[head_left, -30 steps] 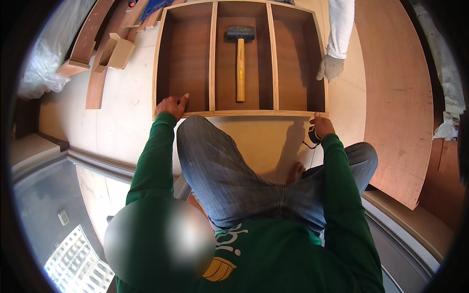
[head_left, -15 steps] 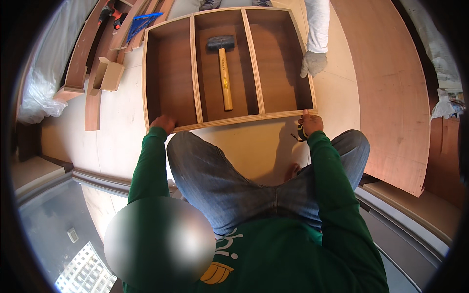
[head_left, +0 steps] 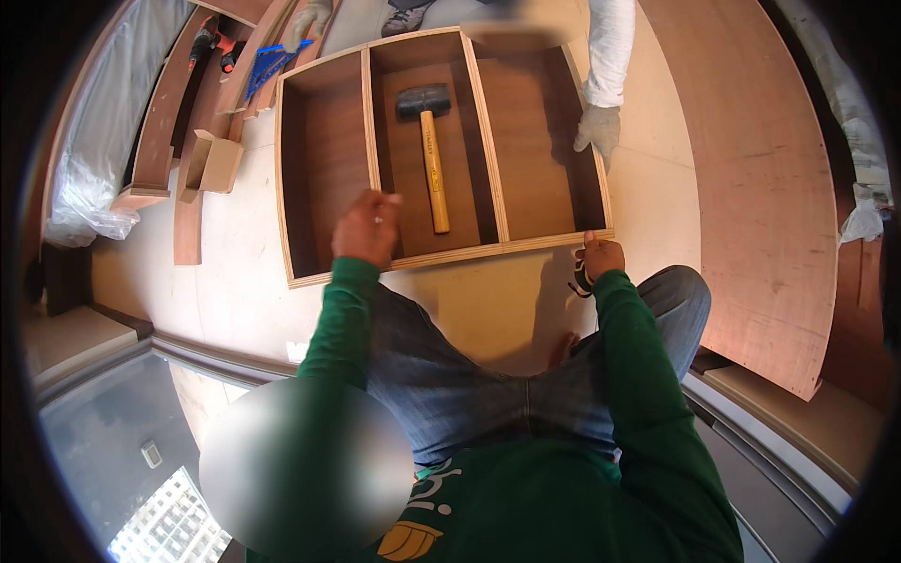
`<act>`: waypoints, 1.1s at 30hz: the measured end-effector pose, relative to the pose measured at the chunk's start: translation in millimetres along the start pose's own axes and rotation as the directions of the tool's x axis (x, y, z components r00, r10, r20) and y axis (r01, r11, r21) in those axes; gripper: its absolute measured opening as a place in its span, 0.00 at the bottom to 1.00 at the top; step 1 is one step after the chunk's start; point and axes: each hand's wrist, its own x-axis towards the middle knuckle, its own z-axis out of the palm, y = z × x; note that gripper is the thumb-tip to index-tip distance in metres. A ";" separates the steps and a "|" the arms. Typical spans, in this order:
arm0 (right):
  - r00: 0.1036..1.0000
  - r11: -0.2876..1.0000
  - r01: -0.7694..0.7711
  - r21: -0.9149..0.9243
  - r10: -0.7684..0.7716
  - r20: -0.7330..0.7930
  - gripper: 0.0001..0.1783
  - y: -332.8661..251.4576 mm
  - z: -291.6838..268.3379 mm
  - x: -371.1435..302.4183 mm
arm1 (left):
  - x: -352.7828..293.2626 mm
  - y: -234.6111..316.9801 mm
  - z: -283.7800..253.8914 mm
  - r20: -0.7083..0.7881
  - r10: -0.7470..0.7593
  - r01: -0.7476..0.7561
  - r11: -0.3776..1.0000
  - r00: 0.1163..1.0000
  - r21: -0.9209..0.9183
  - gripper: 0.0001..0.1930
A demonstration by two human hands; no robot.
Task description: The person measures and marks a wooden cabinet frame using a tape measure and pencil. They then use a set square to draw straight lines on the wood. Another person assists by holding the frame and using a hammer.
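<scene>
A wooden box frame with three compartments lies in front of my knees. In its middle compartment rests a rubber mallet, with a black head and a pale wooden handle. My left hand is over the front of the box, near the left divider; its fingers are smeared by motion. At the front right corner, my right hand has its thumb on the box edge and is closed around a black and yellow tape measure.
A co-worker's gloved hand touches the box's right side; another gloved hand is by a blue speed square. Boards, a drill and an open cardboard box lie left. A large plywood panel stretches along the right.
My left hand has left the box's front left corner and moved right and up over it. A gloved hand has appeared beside the speed square. My right hand keeps its place on the corner.
</scene>
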 end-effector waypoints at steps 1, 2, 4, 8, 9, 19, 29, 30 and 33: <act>1.000 1.000 0.012 -0.010 -0.012 0.013 0.28 0.2 -0.4 0.7 | -6.8 21.0 15.5 0.151 0.052 -0.028 0.988 0.987 -0.152 0.22; 1.000 1.000 0.021 -0.020 -0.021 0.016 0.28 1.3 -2.3 3.9 | -8.0 39.5 32.4 0.291 0.132 -0.037 0.950 0.948 -0.309 0.20; 0.998 0.999 0.037 0.000 -0.037 0.057 0.29 -3.6 0.3 5.6 | -3.0 42.0 71.5 0.506 0.005 0.141 0.958 0.863 -0.250 0.23; 0.993 0.999 0.040 -0.016 -0.038 0.112 0.30 1.6 -4.7 13.9 | 9.1 50.4 117.5 0.560 -0.019 0.124 0.981 0.828 -0.151 0.27; 0.992 0.999 0.047 -0.021 -0.044 0.122 0.30 1.5 -4.7 13.6 | 9.1 36.5 132.4 0.583 -0.012 0.117 0.983 0.812 -0.142 0.28; 0.981 0.988 0.102 -0.112 -0.082 0.173 0.34 -3.3 -14.9 5.5 | -2.0 42.2 133.5 0.705 -0.095 0.058 0.995 0.703 0.076 0.28; 0.925 0.934 0.045 0.354 -0.173 0.339 0.31 -86.5 -155.5 48.2 | -15.9 52.1 124.7 0.658 -0.037 -0.061 0.990 0.752 0.126 0.33; 0.966 0.939 0.053 0.339 -0.135 0.222 0.31 -84.8 -168.1 72.0 | -18.3 55.8 119.9 0.645 -0.006 -0.138 0.975 0.764 0.172 0.34; 1.000 0.982 0.009 0.189 -0.007 -0.011 0.33 -60.2 -187.5 152.8 | -23.1 66.2 110.1 0.612 0.033 -0.231 0.941 0.790 0.248 0.36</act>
